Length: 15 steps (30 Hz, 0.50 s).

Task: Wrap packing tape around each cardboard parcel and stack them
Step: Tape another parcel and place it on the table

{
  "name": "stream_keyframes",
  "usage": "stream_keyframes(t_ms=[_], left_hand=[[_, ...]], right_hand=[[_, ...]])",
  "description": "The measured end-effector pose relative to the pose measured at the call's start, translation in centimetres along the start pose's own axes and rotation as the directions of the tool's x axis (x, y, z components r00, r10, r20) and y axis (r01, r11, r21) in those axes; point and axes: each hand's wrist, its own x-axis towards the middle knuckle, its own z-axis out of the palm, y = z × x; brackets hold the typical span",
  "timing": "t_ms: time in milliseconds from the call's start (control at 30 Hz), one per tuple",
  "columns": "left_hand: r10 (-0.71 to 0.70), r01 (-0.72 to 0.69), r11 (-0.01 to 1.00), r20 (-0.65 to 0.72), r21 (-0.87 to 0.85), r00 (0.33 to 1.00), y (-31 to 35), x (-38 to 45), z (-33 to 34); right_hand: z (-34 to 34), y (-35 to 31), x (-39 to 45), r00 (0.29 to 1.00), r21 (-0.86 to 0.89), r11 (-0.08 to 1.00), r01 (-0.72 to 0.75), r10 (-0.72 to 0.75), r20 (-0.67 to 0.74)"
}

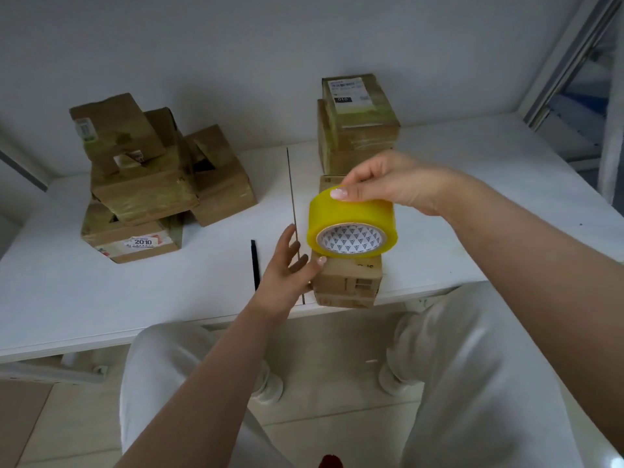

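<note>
Right hand [388, 184] gripping tape roll [351, 228], left hand [290, 268] touching parcel [347, 282]

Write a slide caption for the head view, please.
Right hand holds yellow tape roll above a parcel.

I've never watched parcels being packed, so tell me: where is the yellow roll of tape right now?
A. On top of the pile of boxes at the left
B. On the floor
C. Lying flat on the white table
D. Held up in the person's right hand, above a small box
D: the right hand grips the yellow tape roll from above, over the small box at the edge of the table.
</note>
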Motion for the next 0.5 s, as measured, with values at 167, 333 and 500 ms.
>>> stream_keyframes(t_ms=[167,333,500], left_hand=[[0.115,-0.150,0.956,0.149,0.254,0.982,1.8,1.3,0.0],[0.027,-0.080,0.956,0.187,0.281,0.982,1.2,3.0,0.8],[0.042,-0.104,0.943,0.197,0.316,0.980,1.5,2.7,0.4]], right_hand=[[1.6,0.4,0.9,0.999,0.018,0.999,-0.049,0.050,-0.018],[1.5,0.7,0.8,0.996,0.045,0.996,-0.078,0.079,-0.035],[0.7,0.4,-0.2,0.993,-0.030,0.996,-0.079,0.076,-0.094]])
